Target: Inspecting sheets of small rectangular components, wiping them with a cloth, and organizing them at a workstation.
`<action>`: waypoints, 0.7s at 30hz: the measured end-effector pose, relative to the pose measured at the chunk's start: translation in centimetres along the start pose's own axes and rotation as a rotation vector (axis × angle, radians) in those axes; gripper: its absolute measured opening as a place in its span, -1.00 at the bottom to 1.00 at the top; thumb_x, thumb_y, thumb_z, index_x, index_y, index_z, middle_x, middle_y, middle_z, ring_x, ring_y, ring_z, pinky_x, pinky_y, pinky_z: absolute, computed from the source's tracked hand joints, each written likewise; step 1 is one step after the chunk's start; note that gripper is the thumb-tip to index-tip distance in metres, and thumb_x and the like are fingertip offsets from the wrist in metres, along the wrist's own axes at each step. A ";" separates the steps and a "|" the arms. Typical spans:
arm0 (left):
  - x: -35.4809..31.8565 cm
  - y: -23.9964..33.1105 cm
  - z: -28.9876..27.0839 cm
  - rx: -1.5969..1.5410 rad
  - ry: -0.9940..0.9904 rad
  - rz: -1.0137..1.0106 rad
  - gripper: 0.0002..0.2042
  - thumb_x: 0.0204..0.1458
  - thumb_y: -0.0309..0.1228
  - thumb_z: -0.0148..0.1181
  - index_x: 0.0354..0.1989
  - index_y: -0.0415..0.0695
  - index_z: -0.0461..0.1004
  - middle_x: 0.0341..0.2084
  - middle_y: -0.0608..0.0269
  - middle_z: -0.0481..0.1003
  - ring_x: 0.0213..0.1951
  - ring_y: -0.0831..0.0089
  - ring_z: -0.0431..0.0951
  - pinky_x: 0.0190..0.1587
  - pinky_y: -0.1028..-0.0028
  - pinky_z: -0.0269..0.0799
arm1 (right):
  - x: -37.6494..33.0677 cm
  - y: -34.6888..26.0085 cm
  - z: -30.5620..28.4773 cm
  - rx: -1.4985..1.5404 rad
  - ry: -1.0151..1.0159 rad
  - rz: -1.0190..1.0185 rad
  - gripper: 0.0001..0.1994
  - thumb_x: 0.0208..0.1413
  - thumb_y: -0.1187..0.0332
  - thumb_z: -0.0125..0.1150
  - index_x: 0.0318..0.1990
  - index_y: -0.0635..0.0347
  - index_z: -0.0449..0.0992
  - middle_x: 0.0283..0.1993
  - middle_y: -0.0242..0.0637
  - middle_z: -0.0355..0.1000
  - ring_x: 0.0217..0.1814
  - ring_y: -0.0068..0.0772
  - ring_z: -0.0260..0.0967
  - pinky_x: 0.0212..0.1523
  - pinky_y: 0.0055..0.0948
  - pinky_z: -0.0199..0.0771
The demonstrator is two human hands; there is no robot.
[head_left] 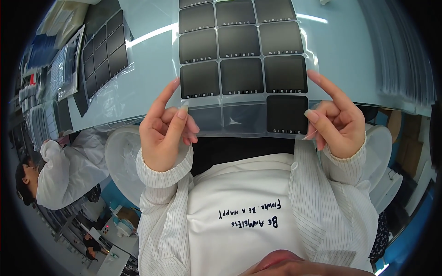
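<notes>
I have the sheet (241,76) lying between both hands, flat on the bench (343,50) for most of its length, with its near end reaching past the bench's front edge toward the wearer. It is clear film carrying dark panels (199,79) in three columns, running away from me up the bench. In the row nearest the wearer, I see one dark panel, at the right; the film to its left is see-through.

The left hand (160,129) grips the sheet's left edge near that close end: thumb on top, index finger stretched forward along the edge, the other fingers curled in low. The right hand (340,124) mirrors it, thumb pressed at the right edge beside the near panel, index reaching up to the row behind, remaining fingers folded. I read both as pinching the film, though I cannot tell exactly how the curled fingers meet its underside.

Over to my left, a second sheet (107,53) of dark panels lies on the bench; at far right stands a clear stack (405,50).
</notes>
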State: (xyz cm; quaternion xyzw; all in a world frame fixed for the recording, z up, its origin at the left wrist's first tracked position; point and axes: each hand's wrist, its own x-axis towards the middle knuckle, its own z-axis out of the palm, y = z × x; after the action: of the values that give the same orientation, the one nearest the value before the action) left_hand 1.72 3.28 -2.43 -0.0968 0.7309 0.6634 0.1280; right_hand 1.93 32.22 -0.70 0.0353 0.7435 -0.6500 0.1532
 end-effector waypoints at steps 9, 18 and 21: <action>-0.2 0.1 -0.5 0.069 -0.011 -0.024 -0.52 0.10 -0.57 -0.04 0.23 -0.33 0.11 -0.76 0.29 0.40 -0.78 0.67 0.30 -0.70 0.71 0.18 | 0.5 0.2 -0.7 0.011 -0.121 -0.069 -0.37 -0.09 0.63 0.19 0.21 0.35 0.16 -0.48 -0.31 0.45 -0.61 -0.70 0.35 -0.56 -0.78 0.30; -0.6 -0.6 -1.4 0.128 -0.067 0.039 -0.50 0.09 -0.61 -0.07 0.25 -0.36 0.06 -0.76 0.33 0.39 -0.75 0.69 0.32 -0.67 0.72 0.19 | 4.2 -0.1 -0.1 0.157 0.051 -0.023 -0.48 0.05 0.57 0.14 0.18 0.42 0.15 -0.38 -0.26 0.44 -0.61 -0.56 0.39 -0.60 -0.68 0.35; -0.7 -0.3 -1.5 0.115 -0.088 0.013 -0.49 0.07 -0.62 -0.07 0.25 -0.36 0.05 -0.76 0.33 0.39 -0.74 0.68 0.33 -0.65 0.72 0.20 | 6.2 0.0 0.0 0.101 0.050 -0.066 -0.56 0.11 0.57 0.05 0.16 0.42 0.17 -0.41 -0.26 0.44 -0.65 -0.55 0.38 -0.66 -0.66 0.31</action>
State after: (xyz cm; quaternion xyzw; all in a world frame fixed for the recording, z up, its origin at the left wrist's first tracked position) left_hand 2.35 1.74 -2.35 -0.0553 0.7620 0.6248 0.1609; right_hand -3.93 31.33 -2.33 0.0349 0.7139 -0.6905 0.1110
